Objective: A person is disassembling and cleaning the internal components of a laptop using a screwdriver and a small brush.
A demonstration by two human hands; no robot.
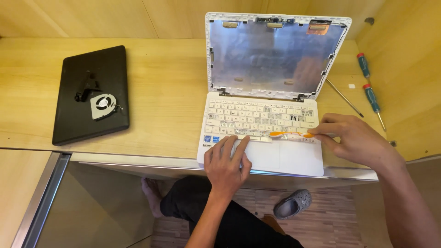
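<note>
Pale wooden panels wall in the tabletop (161, 92), and your white laptop (262, 138) sits at its front edge with the lid up; the lid (271, 55) has no screen, only bare silvery backing. Your left hand (227, 160) lies flat and open on the palm rest, fingers spread, fingertips at the lowest key row. Your right hand (356, 140) pinches an orange pry tool (289, 134), whose tip lies along the bottom keyboard row. Left of the laptop, well apart, a closed black laptop (92, 96) carries a small cooling fan (103, 105). Two screwdrivers with red and teal handles (370, 94) lie to the right, near a thin metal rod (344, 98).
</note>
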